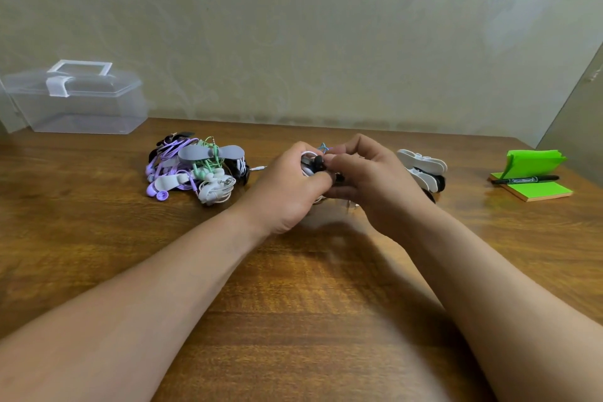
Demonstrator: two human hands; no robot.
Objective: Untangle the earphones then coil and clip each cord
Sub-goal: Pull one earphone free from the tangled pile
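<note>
Wood grain runs under everything we see on the table (pixel 310 303). At the far left, against the wall, stands a clear plastic box (pixel 75 108) with its lid on and a white handle on top. To its right lies a tangled pile of earphones (pixel 192 170) in purple, green, white and black, with grey clips among the cords. Near the middle, just above the table, the left hand (pixel 287 186) has its fingers curled round a white cord (pixel 308 153) gathered into a small coil. A black earbud (pixel 318 162) shows between the two hands, and a loop of blue cord (pixel 323 147) sticks up behind them. The right hand (pixel 368 179) meets the left, its bent fingers and thumb gripping the same white cord from the other side. Just beyond it lie white clips (pixel 422 163) on black cords. At the far right sits a green notepad (pixel 538 189) with a black marker (pixel 525 179) across it.
</note>
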